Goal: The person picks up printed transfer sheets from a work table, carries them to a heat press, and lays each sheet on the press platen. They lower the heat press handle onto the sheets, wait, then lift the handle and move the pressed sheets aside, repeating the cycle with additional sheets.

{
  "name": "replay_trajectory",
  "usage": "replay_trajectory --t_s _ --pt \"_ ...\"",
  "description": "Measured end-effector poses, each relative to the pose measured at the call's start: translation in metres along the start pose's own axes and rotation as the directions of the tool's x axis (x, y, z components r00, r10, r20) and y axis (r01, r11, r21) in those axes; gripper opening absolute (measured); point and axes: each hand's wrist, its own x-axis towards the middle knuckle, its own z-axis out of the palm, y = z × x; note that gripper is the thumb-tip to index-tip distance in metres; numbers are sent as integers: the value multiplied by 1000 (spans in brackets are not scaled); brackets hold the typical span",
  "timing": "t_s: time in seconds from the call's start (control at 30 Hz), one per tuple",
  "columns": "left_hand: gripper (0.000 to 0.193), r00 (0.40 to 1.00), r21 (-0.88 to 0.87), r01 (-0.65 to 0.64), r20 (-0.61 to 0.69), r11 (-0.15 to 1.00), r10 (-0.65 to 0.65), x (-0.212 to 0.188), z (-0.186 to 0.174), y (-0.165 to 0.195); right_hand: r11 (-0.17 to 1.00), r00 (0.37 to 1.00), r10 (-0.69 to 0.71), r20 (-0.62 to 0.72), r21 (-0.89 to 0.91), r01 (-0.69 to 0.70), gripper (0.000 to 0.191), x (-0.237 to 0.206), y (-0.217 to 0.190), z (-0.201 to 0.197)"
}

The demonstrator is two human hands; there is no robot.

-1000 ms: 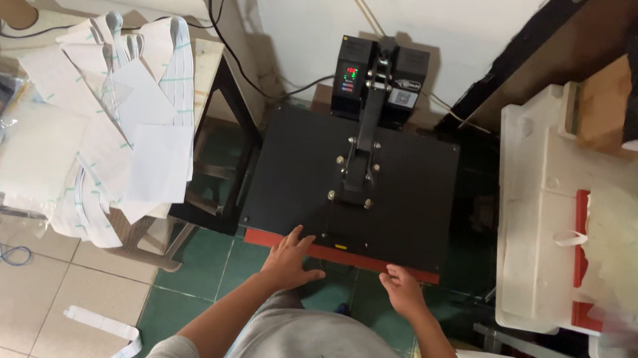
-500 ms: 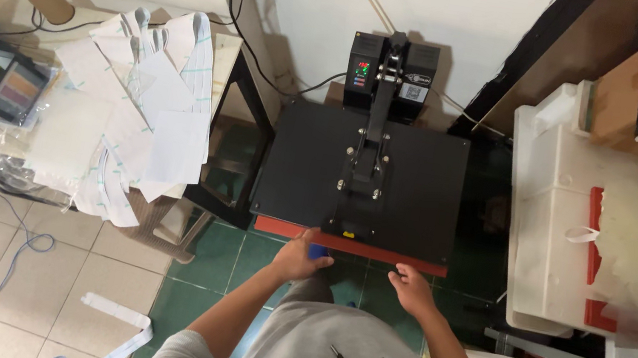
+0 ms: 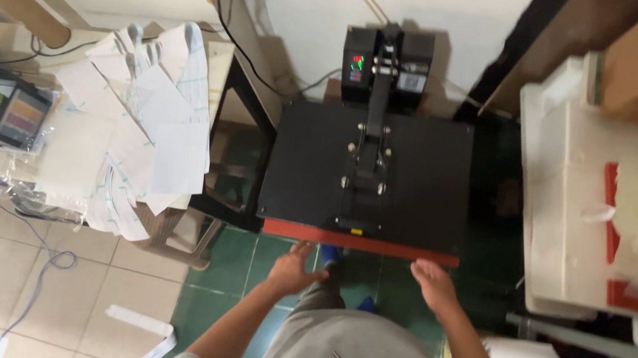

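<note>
Both hands empty, fingers spread: left hand (image 3: 295,268) and right hand (image 3: 434,283) just near of the heat press (image 3: 369,174), equally close to its left-right red front edge (image 3: 360,244).

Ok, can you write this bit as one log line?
left hand: at heat press front edge | right hand: same edge | both empty | press closed

The heat press (image 3: 369,174) stands between the paper stack (image 3: 140,136), left, and the bin (image 3: 555,210), right.
</note>
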Motion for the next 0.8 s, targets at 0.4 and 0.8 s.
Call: replay_trajectory --t_s 0.4,0.8 --pt "81 1000 -19 2 -28 1000 -2 17 -6 -2 981 996 60 59 -186 -48 60 13 4 11" --pt "82 986 -27 -126 106 992 128 72 20 1 945 974 178 137 -301 -130 55 31 -2 44"
